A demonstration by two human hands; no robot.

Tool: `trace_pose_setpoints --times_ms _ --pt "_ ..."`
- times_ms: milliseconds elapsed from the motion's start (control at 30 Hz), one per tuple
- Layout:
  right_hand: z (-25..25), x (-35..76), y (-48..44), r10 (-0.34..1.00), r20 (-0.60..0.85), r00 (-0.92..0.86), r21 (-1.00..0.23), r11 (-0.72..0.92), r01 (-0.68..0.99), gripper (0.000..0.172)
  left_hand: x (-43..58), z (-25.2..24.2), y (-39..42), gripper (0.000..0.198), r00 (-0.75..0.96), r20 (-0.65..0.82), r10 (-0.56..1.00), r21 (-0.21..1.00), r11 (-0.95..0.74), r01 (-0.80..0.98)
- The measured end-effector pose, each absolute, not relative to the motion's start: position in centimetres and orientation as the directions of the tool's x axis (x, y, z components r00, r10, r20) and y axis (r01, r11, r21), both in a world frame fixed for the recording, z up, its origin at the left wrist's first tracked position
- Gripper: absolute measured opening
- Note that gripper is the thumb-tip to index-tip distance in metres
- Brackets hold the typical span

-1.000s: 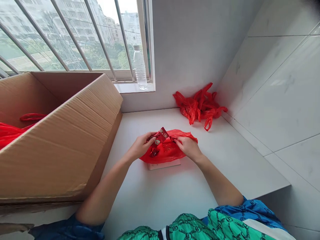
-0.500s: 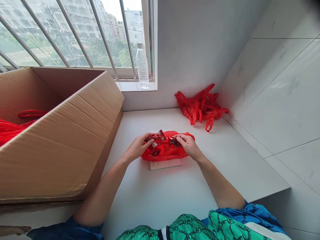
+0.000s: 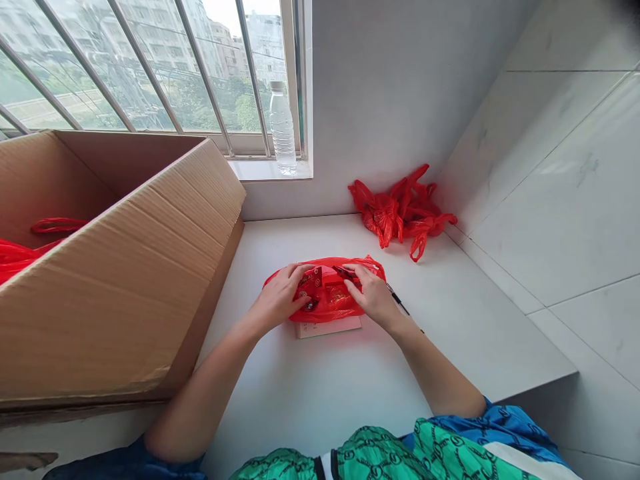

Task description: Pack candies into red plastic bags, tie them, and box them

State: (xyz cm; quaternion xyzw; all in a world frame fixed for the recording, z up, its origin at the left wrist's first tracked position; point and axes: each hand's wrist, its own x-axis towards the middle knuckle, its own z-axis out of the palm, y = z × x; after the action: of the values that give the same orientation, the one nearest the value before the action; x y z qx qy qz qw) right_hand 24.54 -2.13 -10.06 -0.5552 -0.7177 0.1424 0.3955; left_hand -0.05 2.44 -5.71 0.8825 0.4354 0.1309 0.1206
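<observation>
An opened red plastic bag (image 3: pixel 333 313) lies on the white table, with several small red and dark wrapped candies (image 3: pixel 311 283) inside. My left hand (image 3: pixel 280 295) is at the bag's left side, thumb and fingers spread around the candies there. On the right, my right hand (image 3: pixel 374 293) reaches over the bag's edge, a dark red wrapped candy (image 3: pixel 343 272) between its thumb and fingers. That grip is partly hidden. Under the bag's front edge sits a flat pale box (image 3: pixel 330 327). A slim black pen (image 3: pixel 399 299) shows beside my right wrist.
A large open cardboard box (image 3: pixel 120 287) with red plastic inside stands to the left. Crumpled red bags (image 3: pixel 395 207) lie at the back against the wall. On the sill of the barred window stands a clear bottle (image 3: pixel 283 130). A tiled wall (image 3: pixel 560 200) bounds the right.
My left hand has let go of the red packet it held up and opened. My right hand has shifted slightly with its candy. The pen has come into view beside my right wrist.
</observation>
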Motion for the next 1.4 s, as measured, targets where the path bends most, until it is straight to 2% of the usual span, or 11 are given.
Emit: trace_pose_setpoints --times_ms 67,200,300,467,600,733,833,933,1033,1167,1400 --pt "-10.2 23.9 -2.5 0.906 0.398 -0.147 -0.581 0.373 0.724 0.033 0.4 -6.2 2.0 0.047 0.649 0.163 0.743 0.241 -0.668 0.705" --pt "-10.5 23.1 -2.9 0.924 0.279 -0.263 -0.462 0.369 0.807 0.015 0.6 -6.9 1.5 0.017 0.658 0.151 0.738 0.070 -0.672 0.737" --pt "-10.3 23.1 -3.2 0.948 0.149 -0.280 -0.390 0.317 0.865 0.004 0.7 -7.1 1.2 0.023 0.624 0.082 0.777 -0.037 -0.623 0.781" --pt "-9.4 23.6 -3.9 0.970 -0.016 -0.241 -0.399 0.214 0.892 0.025 1.5 -7.3 0.7 0.032 0.562 0.017 0.827 -0.064 -0.560 0.826" --pt "-8.9 24.1 -4.3 0.974 -0.055 -0.221 -0.459 0.172 0.872 0.036 1.6 -6.9 0.7 0.021 0.568 0.017 0.823 0.077 -0.567 0.820" --pt "-9.2 24.4 -4.1 0.977 0.015 -0.214 -0.416 0.201 0.887 0.052 1.1 -6.0 1.0 0.018 0.507 0.074 0.859 0.191 -0.511 0.838" --pt "-9.5 24.3 -4.0 0.974 -0.039 -0.224 -0.399 0.190 0.897 0.059 0.9 -5.3 1.0 0.020 0.483 0.082 0.872 0.284 -0.485 0.827" --pt "-9.5 24.2 -3.8 0.973 -0.041 -0.228 -0.356 0.199 0.913 0.048 1.0 -5.0 1.0 0.024 0.495 0.039 0.868 0.580 -0.423 0.696" --pt "-9.3 24.0 -3.5 0.977 0.044 -0.210 -0.362 0.211 0.908 0.037 1.2 -4.9 1.1 0.039 0.518 -0.118 0.847 0.936 -0.079 0.342" --pt "-9.2 23.9 -3.3 0.983 0.123 -0.140 -0.409 0.178 0.895 0.038 1.2 -4.7 1.3 0.044 0.569 -0.297 0.767 0.945 0.321 0.062" --pt "-9.4 23.7 -3.4 0.988 0.107 -0.108 -0.327 0.137 0.935 0.040 1.4 -4.3 0.6 0.052 0.593 -0.160 0.790 0.986 0.095 0.139"
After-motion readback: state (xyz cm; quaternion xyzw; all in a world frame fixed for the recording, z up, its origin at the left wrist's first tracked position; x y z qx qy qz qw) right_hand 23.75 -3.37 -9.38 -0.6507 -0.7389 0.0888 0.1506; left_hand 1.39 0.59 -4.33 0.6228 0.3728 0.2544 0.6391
